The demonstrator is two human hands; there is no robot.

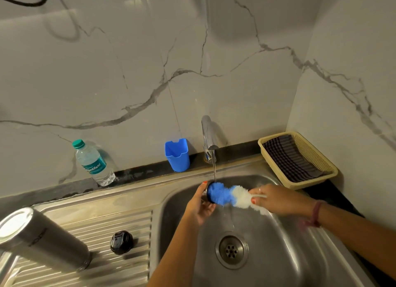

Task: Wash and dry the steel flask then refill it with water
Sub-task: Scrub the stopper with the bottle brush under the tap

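Left hand (200,205) grips a small dark-rimmed part (209,197), mostly hidden by the bottle brush (230,195) the right hand (276,200) pinches under the tap (209,136). Steel flask (40,239) stands inverted on the sink's (300,244) ribbed drainboard (102,228), black cap (121,242) beside it; marble-tiled wall (128,72) behind.

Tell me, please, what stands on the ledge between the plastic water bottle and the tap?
In the head view, only a blue plastic cup stands between the water bottle and the tap, nearer the tap.
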